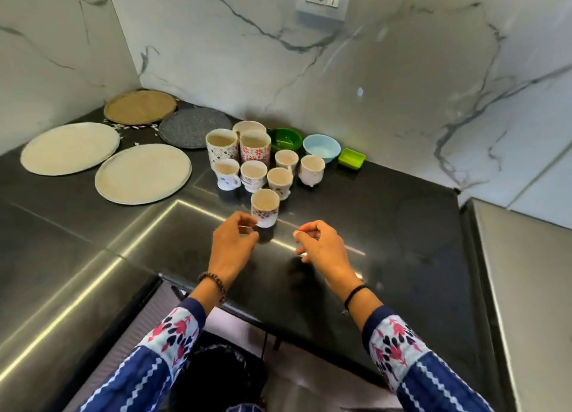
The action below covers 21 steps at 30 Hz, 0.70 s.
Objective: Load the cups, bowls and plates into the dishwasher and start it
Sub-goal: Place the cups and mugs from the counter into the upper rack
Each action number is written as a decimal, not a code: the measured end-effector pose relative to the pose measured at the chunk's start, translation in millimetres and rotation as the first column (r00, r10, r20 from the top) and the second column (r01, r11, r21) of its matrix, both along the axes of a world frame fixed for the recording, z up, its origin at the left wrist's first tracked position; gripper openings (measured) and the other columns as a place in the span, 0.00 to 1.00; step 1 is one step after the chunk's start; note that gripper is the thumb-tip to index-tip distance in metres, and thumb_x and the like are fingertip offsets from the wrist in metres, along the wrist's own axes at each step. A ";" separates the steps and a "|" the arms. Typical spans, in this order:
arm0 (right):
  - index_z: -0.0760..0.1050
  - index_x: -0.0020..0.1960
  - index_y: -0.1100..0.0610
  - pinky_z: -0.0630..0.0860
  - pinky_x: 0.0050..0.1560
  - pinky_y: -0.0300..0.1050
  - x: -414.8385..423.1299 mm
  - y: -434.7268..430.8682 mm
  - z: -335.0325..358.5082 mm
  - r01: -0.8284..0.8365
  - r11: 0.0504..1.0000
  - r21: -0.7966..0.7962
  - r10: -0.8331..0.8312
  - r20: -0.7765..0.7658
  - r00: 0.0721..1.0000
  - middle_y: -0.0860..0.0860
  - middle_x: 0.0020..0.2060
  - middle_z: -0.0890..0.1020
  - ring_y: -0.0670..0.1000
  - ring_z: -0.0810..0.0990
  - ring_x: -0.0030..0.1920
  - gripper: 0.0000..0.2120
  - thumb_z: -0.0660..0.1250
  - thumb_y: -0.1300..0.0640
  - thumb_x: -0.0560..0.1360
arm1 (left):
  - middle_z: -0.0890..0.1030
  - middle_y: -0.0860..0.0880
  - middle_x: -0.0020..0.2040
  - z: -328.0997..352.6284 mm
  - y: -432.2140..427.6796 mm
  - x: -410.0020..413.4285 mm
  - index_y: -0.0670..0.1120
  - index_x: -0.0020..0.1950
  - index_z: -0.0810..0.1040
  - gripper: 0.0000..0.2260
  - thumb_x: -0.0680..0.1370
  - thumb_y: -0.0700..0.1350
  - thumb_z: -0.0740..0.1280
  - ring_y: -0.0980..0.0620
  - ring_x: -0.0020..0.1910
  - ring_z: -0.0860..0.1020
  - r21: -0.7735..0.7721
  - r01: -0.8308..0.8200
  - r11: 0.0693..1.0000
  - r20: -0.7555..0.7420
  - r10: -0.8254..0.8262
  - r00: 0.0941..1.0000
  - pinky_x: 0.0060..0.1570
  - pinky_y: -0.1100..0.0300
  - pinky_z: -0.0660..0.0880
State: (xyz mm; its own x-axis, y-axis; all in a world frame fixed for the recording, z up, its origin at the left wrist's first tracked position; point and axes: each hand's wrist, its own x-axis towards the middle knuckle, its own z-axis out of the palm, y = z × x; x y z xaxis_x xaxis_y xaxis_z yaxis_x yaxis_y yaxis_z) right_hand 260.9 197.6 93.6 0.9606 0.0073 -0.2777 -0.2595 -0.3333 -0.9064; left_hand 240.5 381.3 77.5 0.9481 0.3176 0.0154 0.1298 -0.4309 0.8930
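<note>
Black counter point(356, 195) at twelve o'clock holds every cup, bowl and plate unloaded; left hand point(235, 244) loosely curls beside the nearest cup point(265, 207), right hand point(318, 241) empty, half-open.

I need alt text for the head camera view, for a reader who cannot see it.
The left hand touches a floral white cup on a black countertop; the right hand hovers beside it, empty. Behind stand more cups, three plastic bowls and four round plates.

Your plates point(142, 173) lie left on the counter point(402, 226), cups point(250, 161) cluster to their right, bowls point(322, 148) behind the cups against the wall, one cup point(265, 208) nearest you, just before your left hand point(233, 244).
</note>
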 end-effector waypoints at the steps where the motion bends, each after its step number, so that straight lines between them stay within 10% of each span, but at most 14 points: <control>1: 0.76 0.56 0.57 0.79 0.35 0.40 7.1 7.4 -1.8 -0.012 1.000 0.005 0.012 -0.014 1.000 0.55 0.50 0.83 0.50 0.84 0.41 0.08 0.69 0.56 0.78 | 0.81 0.50 0.51 -3.3 7.3 5.3 0.47 0.54 0.77 0.12 0.73 0.38 0.72 0.54 0.49 0.79 -0.008 -0.041 0.999 0.001 0.041 0.999 0.53 0.56 0.78; 10: 0.64 0.76 0.46 0.84 0.46 0.45 41.7 45.1 -10.1 -0.185 0.982 0.031 0.187 -0.044 0.981 0.43 0.64 0.75 0.49 0.84 0.53 0.25 0.64 0.55 0.81 | 0.71 0.50 0.72 -18.3 20.1 44.4 0.49 0.75 0.64 0.37 0.70 0.41 0.77 0.52 0.70 0.70 -0.152 0.093 0.984 -0.081 -0.106 0.991 0.64 0.61 0.65; 21: 0.62 0.77 0.44 0.84 0.49 0.46 27.6 40.0 -7.7 -0.162 0.984 0.077 0.170 -0.106 0.980 0.44 0.67 0.74 0.48 0.84 0.53 0.24 0.62 0.58 0.83 | 0.79 0.55 0.57 -14.9 8.6 56.2 0.54 0.64 0.72 0.29 0.66 0.52 0.80 0.56 0.56 0.78 0.002 0.175 0.985 0.008 -0.175 0.985 0.55 0.60 0.75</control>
State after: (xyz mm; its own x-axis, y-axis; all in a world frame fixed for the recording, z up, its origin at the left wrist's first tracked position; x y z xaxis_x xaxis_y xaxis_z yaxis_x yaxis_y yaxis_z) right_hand 288.5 237.6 85.9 0.9075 0.1865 -0.3764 -0.3062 -0.3194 -0.8968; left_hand 296.6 389.9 62.5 0.9888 0.1472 0.0236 0.0453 -0.4476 0.8931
